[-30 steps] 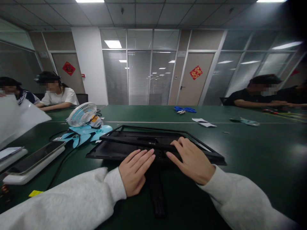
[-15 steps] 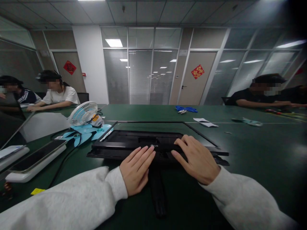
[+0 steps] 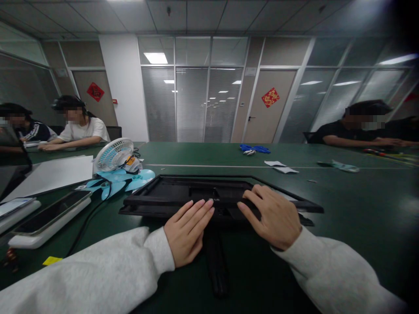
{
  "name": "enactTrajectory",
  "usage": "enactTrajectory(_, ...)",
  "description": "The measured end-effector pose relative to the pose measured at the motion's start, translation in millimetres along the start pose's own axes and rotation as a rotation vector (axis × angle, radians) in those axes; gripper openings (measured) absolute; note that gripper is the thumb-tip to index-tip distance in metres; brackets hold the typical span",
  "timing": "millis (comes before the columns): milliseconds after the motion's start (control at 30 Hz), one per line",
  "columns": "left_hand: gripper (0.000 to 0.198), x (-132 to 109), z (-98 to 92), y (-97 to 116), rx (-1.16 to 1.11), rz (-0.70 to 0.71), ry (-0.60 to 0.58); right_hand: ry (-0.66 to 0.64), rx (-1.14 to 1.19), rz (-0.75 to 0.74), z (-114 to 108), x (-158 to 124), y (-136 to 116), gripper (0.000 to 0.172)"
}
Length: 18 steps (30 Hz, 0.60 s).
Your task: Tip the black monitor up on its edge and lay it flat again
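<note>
A black LG-marked monitor bezel [image 3: 170, 201] lies over a black monitor housing [image 3: 170, 184], its long near bar facing me. My left hand [image 3: 188, 233] rests against the middle of that bar, fingers straight and side by side, thumb tucked low. To the right of the logo, my right hand [image 3: 273, 216] is closed on the same bar, with bent fingers over its top and the thumb on the near side. Below the housing a black stand neck [image 3: 216, 266] points toward me. My right palm hides part of the bezel's right side.
Left of the monitor are blue fan blades [image 3: 113, 179], a white fan cage [image 3: 114, 155], a black cable [image 3: 88, 222] and a phone [image 3: 54, 211] on a white box. Blue gloves [image 3: 255, 148] and white paper [image 3: 281, 167] lie beyond. Other people sit across both ends of the table.
The bezel's far edge has come down closer to the housing, and its right end has shifted right. Both hands have moved slightly right with it. A white sheet at left lies flatter.
</note>
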<state>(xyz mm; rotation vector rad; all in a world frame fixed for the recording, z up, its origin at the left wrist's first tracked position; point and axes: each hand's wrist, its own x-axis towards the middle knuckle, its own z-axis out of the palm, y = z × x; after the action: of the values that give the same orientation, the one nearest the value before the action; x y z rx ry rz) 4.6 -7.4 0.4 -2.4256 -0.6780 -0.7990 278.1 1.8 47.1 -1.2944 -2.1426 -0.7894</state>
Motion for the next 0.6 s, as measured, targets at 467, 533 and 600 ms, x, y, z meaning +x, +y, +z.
enactTrajectory(467,0.06,1.3,-0.4,1.4,-0.013,-0.004,0.028,0.021,0.011,0.007,1.9,-1.8,8.9,0.034)
enactTrajectory(533,0.06,0.9,0.2,1.3,-0.003,-0.002,0.021,0.029,0.01,-0.007,1.6,-1.5,9.7,0.034)
enactTrajectory(600,0.062,0.4,0.7,1.3,0.003,0.002,0.02,0.031,0.011,-0.017,1.9,-1.4,11.4,0.034)
